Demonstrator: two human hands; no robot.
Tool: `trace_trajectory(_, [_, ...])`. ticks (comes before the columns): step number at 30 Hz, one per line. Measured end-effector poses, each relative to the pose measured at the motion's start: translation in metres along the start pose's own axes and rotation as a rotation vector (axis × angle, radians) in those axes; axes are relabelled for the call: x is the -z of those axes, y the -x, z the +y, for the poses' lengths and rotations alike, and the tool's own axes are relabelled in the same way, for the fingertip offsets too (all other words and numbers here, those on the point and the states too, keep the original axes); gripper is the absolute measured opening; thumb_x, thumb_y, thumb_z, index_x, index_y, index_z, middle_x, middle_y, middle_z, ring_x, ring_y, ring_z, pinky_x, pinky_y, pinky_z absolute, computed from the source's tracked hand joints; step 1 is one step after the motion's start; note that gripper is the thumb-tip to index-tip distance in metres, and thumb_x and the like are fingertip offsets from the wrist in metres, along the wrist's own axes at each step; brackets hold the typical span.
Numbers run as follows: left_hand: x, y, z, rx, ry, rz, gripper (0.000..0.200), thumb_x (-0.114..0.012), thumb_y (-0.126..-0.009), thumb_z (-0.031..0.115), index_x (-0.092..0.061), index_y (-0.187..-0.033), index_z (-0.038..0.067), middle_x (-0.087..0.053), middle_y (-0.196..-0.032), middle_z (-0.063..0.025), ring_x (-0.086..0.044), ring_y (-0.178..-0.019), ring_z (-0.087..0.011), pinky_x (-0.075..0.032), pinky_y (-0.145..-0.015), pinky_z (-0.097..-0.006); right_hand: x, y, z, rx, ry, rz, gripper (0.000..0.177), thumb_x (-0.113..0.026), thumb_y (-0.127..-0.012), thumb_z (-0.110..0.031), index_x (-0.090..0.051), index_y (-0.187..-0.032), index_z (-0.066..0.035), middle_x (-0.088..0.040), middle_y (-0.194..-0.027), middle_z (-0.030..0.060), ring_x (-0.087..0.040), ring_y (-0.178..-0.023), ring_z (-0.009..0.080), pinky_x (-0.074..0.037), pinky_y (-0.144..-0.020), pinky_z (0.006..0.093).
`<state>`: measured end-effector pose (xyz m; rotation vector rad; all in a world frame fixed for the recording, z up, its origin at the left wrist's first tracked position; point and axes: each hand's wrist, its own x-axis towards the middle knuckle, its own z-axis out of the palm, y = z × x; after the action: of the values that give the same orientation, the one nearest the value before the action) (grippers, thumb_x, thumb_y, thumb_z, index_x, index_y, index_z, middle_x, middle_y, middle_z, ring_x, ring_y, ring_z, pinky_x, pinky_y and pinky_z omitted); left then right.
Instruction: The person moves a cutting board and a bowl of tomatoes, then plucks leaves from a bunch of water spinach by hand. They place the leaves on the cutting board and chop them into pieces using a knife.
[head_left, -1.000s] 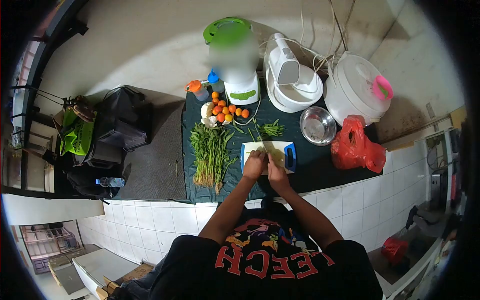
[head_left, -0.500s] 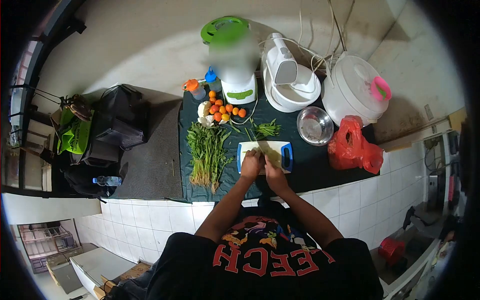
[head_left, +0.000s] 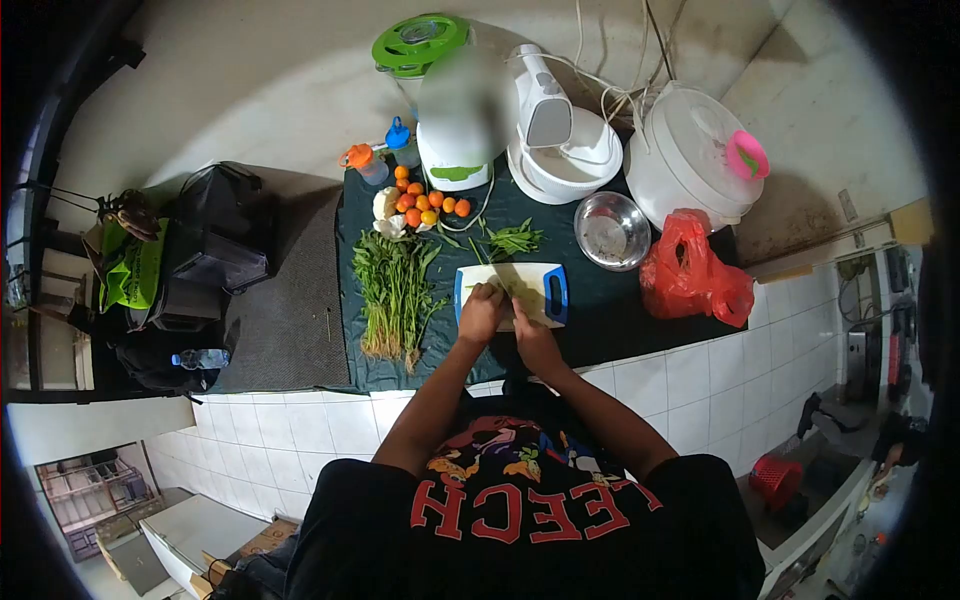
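Note:
A white cutting board (head_left: pixel 533 276) with a blue handle lies on the dark green cloth (head_left: pixel 620 312). My left hand (head_left: pixel 480 312) rests on the board's left end, fingers curled over a few green stems. Just to its right, my right hand (head_left: pixel 532 338) is closed around what looks like a knife, whose pale blade reaches onto the board. A bundle of leafy greens (head_left: pixel 393 292) with roots lies left of the board. A small heap of green sprigs (head_left: pixel 512 240) sits beyond the board's far edge.
Behind the greens are small oranges (head_left: pixel 425 205) and two little bottles. A blender with a green lid (head_left: pixel 420 45), a white mixer (head_left: pixel 555 140) and a white cooker (head_left: pixel 690 150) line the wall. A steel bowl (head_left: pixel 610 230) and a red bag (head_left: pixel 695 280) sit right; black bags (head_left: pixel 220 250) left.
My head has shifted, so the whole counter sits higher and further left in the picture. Both hands stay on the board, working at the stems.

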<state>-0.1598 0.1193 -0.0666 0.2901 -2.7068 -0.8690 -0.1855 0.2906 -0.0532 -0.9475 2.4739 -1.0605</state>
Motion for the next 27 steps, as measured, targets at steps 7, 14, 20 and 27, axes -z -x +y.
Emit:
trace_trajectory(7, [-0.010, 0.004, -0.004, 0.042, -0.044, 0.029, 0.016, -0.069, -0.083, 0.015, -0.073, -0.094, 0.004, -0.069, -0.097, -0.0148, -0.063, -0.096, -0.0369, -0.055, -0.084, -0.0467, 0.008, -0.005, -0.002, -0.011, -0.047, -0.010, 0.050, -0.052, -0.102, -0.011, -0.044, -0.150, 0.000, -0.067, -0.096, 0.0319, -0.067, -0.080, 0.0488, -0.054, -0.074, 0.0548])
trace_trajectory(14, [0.003, -0.005, 0.012, 0.192, -0.122, 0.011, 0.017, -0.070, -0.082, 0.020, -0.073, -0.093, 0.007, -0.070, -0.094, -0.0129, -0.063, -0.096, -0.0363, -0.056, -0.082, -0.0461, 0.011, 0.016, 0.004, 0.132, -0.039, 0.057, 0.052, -0.052, -0.102, -0.011, -0.041, -0.152, 0.001, -0.066, -0.085, 0.0304, -0.067, -0.075, 0.0465, -0.054, -0.071, 0.0527])
trace_trajectory(20, [-0.005, -0.004, 0.008, 0.237, -0.088, 0.038, 0.017, -0.070, -0.083, 0.020, -0.073, -0.092, 0.006, -0.070, -0.096, -0.0131, -0.063, -0.095, -0.0369, -0.056, -0.082, -0.0465, 0.002, -0.010, 0.007, 0.118, -0.025, 0.052, 0.053, -0.050, -0.103, -0.013, -0.039, -0.153, 0.001, -0.066, -0.086, 0.0330, -0.066, -0.075, 0.0488, -0.052, -0.070, 0.0552])
trace_trajectory(27, [-0.001, -0.003, 0.010, 0.232, -0.105, 0.017, 0.019, -0.070, -0.082, 0.018, -0.074, -0.096, 0.006, -0.072, -0.099, -0.0139, -0.063, -0.095, -0.0371, -0.055, -0.085, -0.0466, 0.013, 0.001, -0.001, 0.079, -0.168, 0.014, 0.054, -0.048, -0.103, -0.015, -0.037, -0.155, -0.003, -0.066, -0.084, 0.0335, -0.066, -0.077, 0.0507, -0.052, -0.073, 0.0567])
